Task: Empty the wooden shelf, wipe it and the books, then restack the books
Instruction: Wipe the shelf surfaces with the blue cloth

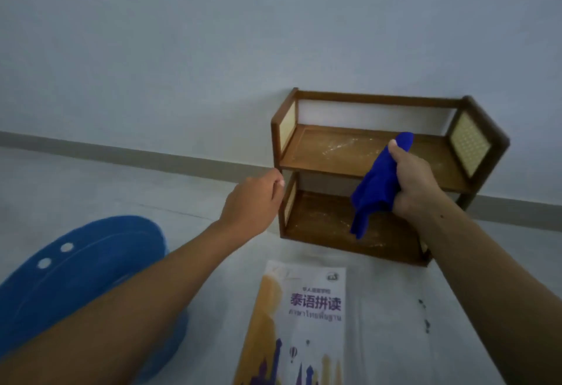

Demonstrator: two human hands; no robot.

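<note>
A small two-tier wooden shelf (334,153) with woven side panels stands on the floor against the wall, both tiers bare and streaked with pale dust. My right hand (415,179) grips a blue cloth (378,185) in front of the upper tier, its tail hanging down over the lower tier. My left hand (254,202) reaches to the shelf's left front post, fingertips at the wood. A white and orange book (299,324) lies flat on the floor in front of the shelf.
A blue cushion or stool (76,275) with two white dots sits at the lower left. A grey skirting board (121,153) runs along the base of the pale wall. Dark specks (424,314) mark the floor right of the book.
</note>
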